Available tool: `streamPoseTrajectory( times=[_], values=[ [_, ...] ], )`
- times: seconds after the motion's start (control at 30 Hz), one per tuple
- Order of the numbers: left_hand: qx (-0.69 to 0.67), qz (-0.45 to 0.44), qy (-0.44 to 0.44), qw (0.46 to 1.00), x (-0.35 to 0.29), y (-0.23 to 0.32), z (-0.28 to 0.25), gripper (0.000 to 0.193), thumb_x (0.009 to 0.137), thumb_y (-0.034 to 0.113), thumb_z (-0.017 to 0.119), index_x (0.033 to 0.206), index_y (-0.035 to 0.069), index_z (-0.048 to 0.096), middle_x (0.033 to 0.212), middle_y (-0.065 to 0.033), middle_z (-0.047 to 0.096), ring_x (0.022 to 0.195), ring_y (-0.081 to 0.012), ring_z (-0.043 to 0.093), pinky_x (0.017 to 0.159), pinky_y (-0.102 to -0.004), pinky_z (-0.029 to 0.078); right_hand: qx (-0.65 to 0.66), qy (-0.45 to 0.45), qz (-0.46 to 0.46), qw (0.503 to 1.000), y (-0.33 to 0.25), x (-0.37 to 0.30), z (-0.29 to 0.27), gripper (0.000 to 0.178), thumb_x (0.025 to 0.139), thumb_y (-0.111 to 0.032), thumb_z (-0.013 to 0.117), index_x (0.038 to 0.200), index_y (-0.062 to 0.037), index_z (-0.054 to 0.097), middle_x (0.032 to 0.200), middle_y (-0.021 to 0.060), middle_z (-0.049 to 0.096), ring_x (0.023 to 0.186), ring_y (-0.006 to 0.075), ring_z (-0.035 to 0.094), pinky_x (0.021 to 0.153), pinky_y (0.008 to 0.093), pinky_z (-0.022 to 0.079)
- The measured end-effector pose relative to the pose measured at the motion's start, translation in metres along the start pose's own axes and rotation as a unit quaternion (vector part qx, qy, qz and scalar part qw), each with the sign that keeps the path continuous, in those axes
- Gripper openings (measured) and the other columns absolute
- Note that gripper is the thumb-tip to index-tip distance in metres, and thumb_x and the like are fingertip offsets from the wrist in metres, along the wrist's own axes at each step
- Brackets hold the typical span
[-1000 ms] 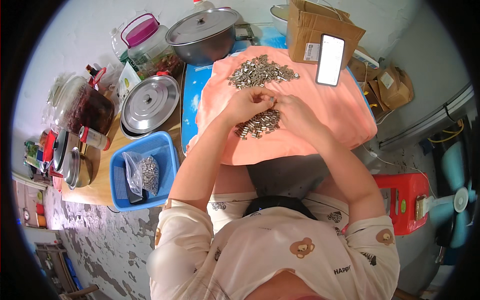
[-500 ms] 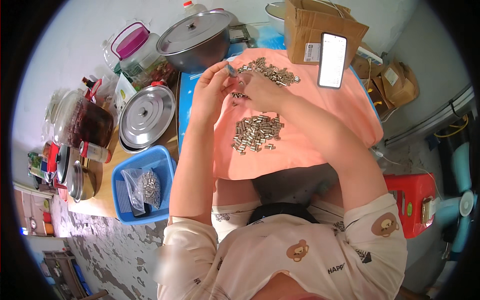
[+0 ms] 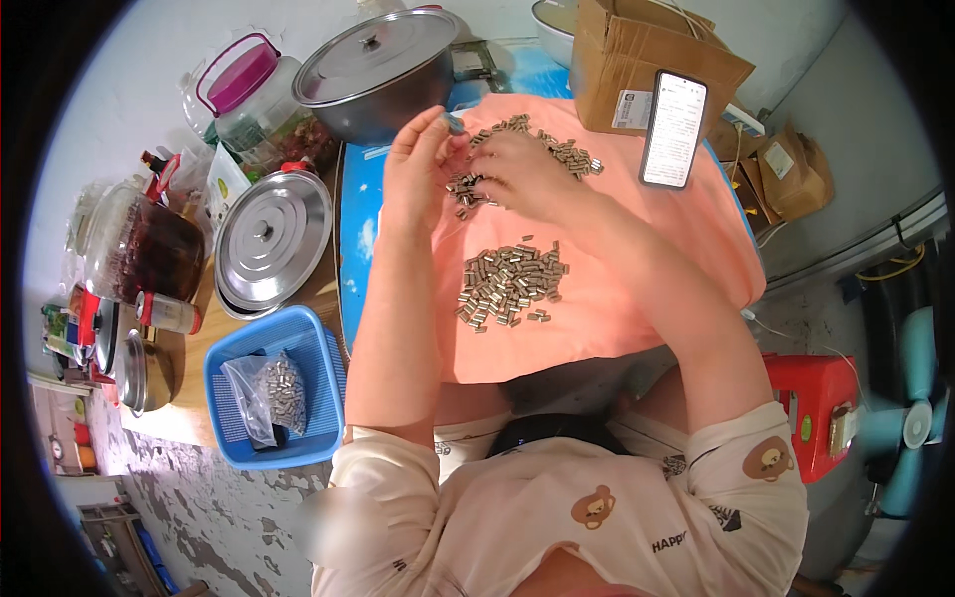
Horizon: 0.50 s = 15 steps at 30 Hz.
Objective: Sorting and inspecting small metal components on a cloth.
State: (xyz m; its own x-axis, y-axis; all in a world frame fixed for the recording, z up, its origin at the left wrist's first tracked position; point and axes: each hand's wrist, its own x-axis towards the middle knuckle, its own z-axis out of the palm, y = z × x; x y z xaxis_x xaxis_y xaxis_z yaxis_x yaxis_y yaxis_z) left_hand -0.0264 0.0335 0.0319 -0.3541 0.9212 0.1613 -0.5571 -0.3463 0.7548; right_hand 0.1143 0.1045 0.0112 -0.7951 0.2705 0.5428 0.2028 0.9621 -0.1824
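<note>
- Tabletop (image 3: 363, 214): pink cloth (image 3: 597, 318) over most of it, prob. so pcs don't roll.
- Cardboard box (image 3: 632, 65): far R, prob. propping phone (image 3: 676, 129), screen twd person.
- Near pile (image 3: 509, 284) of metal pcs: on cloth, apart from far pile (image 3: 569, 155), prob. to avoid mixing.
- R hand (image 3: 525, 174): over far pile, fingers bent; can't tell if grip's pinching any.
- L hand (image 3: 418, 164): beside it, grip pinching small blue-grey thing (image 3: 454, 124).

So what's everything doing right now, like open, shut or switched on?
Left hand: pinching a small bluish thing
Right hand: fingers bent, over the far metal pile
Near metal pile: heaped on the orange cloth
Phone: screen lit
Silver pot: lid on
Jar: purple lid on
Clear bag: holding grey pieces, in the blue basket
Fan: can't tell whether it's spinning
</note>
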Motion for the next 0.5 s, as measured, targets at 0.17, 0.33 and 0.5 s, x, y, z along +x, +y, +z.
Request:
streamPoseTrajectory(
  times=[0.17, 0.33, 0.5],
  values=[
    [0.007, 0.007, -0.001, 1.0, 0.003, 0.002, -0.008, 0.023, 0.085, 0.012, 0.051, 0.106, 0.003, 0.049, 0.089, -0.0093, 0.06, 0.076, -0.0154, 0.058, 0.068, -0.0281, 0.049, -0.008, -0.055, -0.072, 0.996, -0.015, 0.005, 0.01, 0.016, 0.072, -0.021, 0.059, 0.08, -0.0086, 0.062, 0.09, 0.0058, 0.055, 0.095, 0.0241, 0.047, 0.084, 0.0357, 0.037],
    [0.03, -0.075, -0.052, 0.995, -0.006, -0.01, -0.001, 0.021, 0.085, 0.014, 0.051, 0.103, 0.005, 0.052, 0.089, -0.0067, 0.059, 0.077, -0.0145, 0.057, 0.067, -0.026, 0.047, 0.097, -0.04, 0.271, 0.957, -0.013, -0.002, -0.016, 0.014, 0.075, -0.016, 0.056, 0.083, -0.0057, 0.061, 0.094, 0.0057, 0.054, 0.094, 0.0243, 0.048, 0.079, 0.0325, 0.041],
    [0.062, -0.161, -0.068, 0.983, -0.017, -0.016, 0.009, 0.017, 0.083, 0.01, 0.052, 0.099, 0.004, 0.052, 0.083, -0.0046, 0.058, 0.071, -0.0127, 0.057, 0.063, -0.0231, 0.047, -0.07, 0.053, 0.108, 0.99, 0.01, -0.033, -0.025, 0.019, 0.074, -0.012, 0.058, 0.092, -0.0068, 0.061, 0.093, 0.0075, 0.056, 0.087, 0.0241, 0.052, 0.075, 0.0328, 0.042]
  ],
)
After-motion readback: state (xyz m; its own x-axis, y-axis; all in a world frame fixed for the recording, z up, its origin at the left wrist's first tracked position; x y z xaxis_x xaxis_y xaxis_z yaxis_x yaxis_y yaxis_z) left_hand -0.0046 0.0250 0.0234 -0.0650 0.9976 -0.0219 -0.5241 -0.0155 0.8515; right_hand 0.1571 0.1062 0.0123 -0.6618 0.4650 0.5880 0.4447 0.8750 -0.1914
